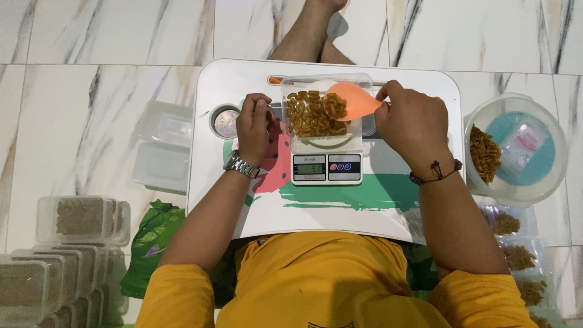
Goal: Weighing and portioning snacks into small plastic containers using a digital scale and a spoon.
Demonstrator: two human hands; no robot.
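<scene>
Carefully now: tip the orange spoon [352, 100], pinched in the right hand [413, 124], so the curly snacks [313, 115] drop into the clear container [322, 106] on the digital scale [327, 163], near the lap table's [255, 206] far edge. Steady the container's left wall with the left hand [254, 124], fingers closed against it. Add little, watching the readout.

1. Scale [327, 167]: the display digits are too small to read, and the platform is covered by the clear container [325, 109].
2. Orange scoop [352, 100]: its handle is hidden inside the right hand [413, 121].
3. Left hand [255, 124]: the fingertips at the container's 9 o'clock side are blurred, so contact cannot be judged.
4. Stacked filled boxes [54, 261], at 8 o'clock: cut off by the left and bottom edges.
5. Bags of snack [522, 267], at 4 o'clock: partly behind the right forearm and cut by the bottom edge.
6. Packet [522, 146] in the round tub [559, 152]: blurred, contents indiscernible.
</scene>
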